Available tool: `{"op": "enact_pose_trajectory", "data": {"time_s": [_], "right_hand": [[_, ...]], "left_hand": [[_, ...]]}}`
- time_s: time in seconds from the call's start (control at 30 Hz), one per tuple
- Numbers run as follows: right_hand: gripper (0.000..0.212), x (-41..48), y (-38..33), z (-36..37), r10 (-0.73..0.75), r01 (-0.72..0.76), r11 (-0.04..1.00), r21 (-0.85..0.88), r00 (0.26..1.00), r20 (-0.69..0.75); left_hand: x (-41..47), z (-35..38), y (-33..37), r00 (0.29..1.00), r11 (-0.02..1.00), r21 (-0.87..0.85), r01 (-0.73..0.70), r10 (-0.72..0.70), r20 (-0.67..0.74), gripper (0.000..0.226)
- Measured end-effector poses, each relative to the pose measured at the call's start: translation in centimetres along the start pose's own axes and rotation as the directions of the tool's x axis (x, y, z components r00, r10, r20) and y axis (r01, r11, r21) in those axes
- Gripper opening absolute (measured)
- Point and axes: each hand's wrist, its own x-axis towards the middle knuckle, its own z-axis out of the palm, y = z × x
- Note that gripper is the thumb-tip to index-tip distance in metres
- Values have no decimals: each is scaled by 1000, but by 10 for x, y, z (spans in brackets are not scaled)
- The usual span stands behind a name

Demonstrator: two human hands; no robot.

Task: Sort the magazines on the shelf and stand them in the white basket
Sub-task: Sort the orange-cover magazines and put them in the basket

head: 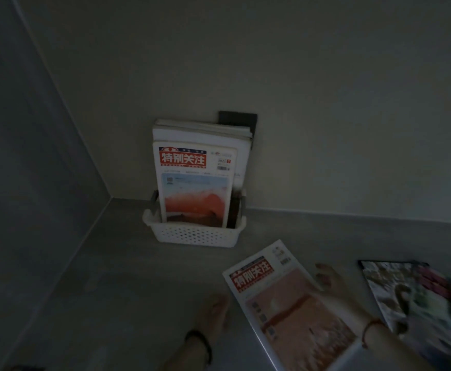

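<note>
While magazines [195,183] fill the basket [195,234], both hands [334,285] seemingly hold another.

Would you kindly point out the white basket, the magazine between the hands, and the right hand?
white basket [196,234], head view, perforated front wall.
magazine between the hands [291,303], head view, middle of its cover.
right hand [334,285], head view, back of the hand.

One head-worn camera is looking forward and steeply down into the back left corner of the shelf [128,277], where the white basket [195,232] is sitting mid-frame against the back wall. It is hanging close over the near edge, catching both hands low in frame.
</note>
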Motion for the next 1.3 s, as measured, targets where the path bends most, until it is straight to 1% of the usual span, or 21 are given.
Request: {"op": "enact_pose_trajectory", "data": {"time_s": [0.07, 0.17, 0.23, 0.3, 0.33, 0.4, 0.47, 0.5, 0.53, 0.63, 0.7, 0.77, 0.83, 0.87, 0.93, 1.0, 1.03, 1.1, 1.17, 1.23, 1.3], "right_hand": [[56, -13, 23, -4, -9, 10, 996, -86, 1000, 8], [58, -24, 46, -4, -48, 44, 989, -140, 999, -26], [52, -27, 51, -4, -46, 38, 990, -137, 998, -53], [42, -30, 53, -6, 3, -7, 996, -90, 999, -50], [36, -31, 54, -7, 30, -32, 998, -59, 999, -39], [21, -35, 58, -5, 48, -49, 999, -21, 998, -33], [16, -40, 63, -2, 30, -31, 999, -13, 999, -9], [15, -42, 64, -2, 18, -18, 1000, -10, 1000, 16], [15, -43, 64, -1, 4, -4, 1000, -1, 999, 40], [7, -41, 57, -3, -57, 56, 998, 18, 997, 52], [10, -38, 46, -2, -94, 93, 995, 39, 995, 16], [21, -37, 21, 1, -94, 88, 991, 100, 994, 53], [21, -33, -16, 2, -146, 129, 979, 161, 984, 100], [20, -30, -37, 3, -200, 180, 968, 174, 974, 106], [15, -18, -82, 5, -355, 351, 935, 55, 932, 79], [5, -6, -129, 12, -501, 500, 863, -67, 866, 7], [1, -3, -152, 18, -565, 561, 823, -88, 825, -26], [9, 3, -196, 35, -660, 657, 751, -66, 748, -73], [11, 15, -227, 54, -705, 705, 708, -35, 704, -88], [13, 30, -243, 72, -700, 699, 714, -52, 708, -99], [17, 46, -246, 90, -687, 680, 726, -102, 721, -84]], "left_hand": [[-15, 20, -4, 1000, 997, -79, -8, 9, 9, 38], [-30, 44, -3, 996, 979, -188, 81, -74, 48, 24], [-38, 49, -3, 991, 941, -310, 133, -120, 62, 14], [-41, 47, -4, 983, 875, -448, 182, -151, 105, 12], [-44, 46, -3, 979, 863, -463, 203, -164, 123, 11], [-46, 49, -4, 973, 902, -367, 228, -193, 129, 7], [-44, 55, -8, 983, 971, -159, 182, -176, 47, 16], [-45, 57, -9, 988, 985, -78, 152, -152, 13, 18], [-46, 57, -8, 992, 991, -44, 129, -129, -1, 17], [-49, 52, 6, 999, 992, -115, 50, -47, 26, 8], [-50, 42, 22, 996, 985, -174, -15, 30, 86, 5], [-52, 26, 46, 980, 977, -199, -73, 107, 167, 8], [-47, 1, 71, 962, 973, -179, -148, 184, 202, 15], [-43, -12, 85, 955, 967, -168, -193, 225, 195, 16], [-34, -40, 119, 937, 939, -173, -299, 323, 133, 19], [-22, -67, 155, 909, 904, -133, -407, 416, 41, 21], [-16, -78, 171, 892, 887, -106, -450, 453, 0, 21], [-1, -100, 201, 864, 860, -80, -503, 499, -64, 20], [16, -118, 223, 835, 837, -38, -546, 540, -107, 20], [34, -133, 236, 821, 832, 48, -552, 553, -144, 27], [52, -142, 239, 825, 846, 155, -511, 533, -186, 33]]}}
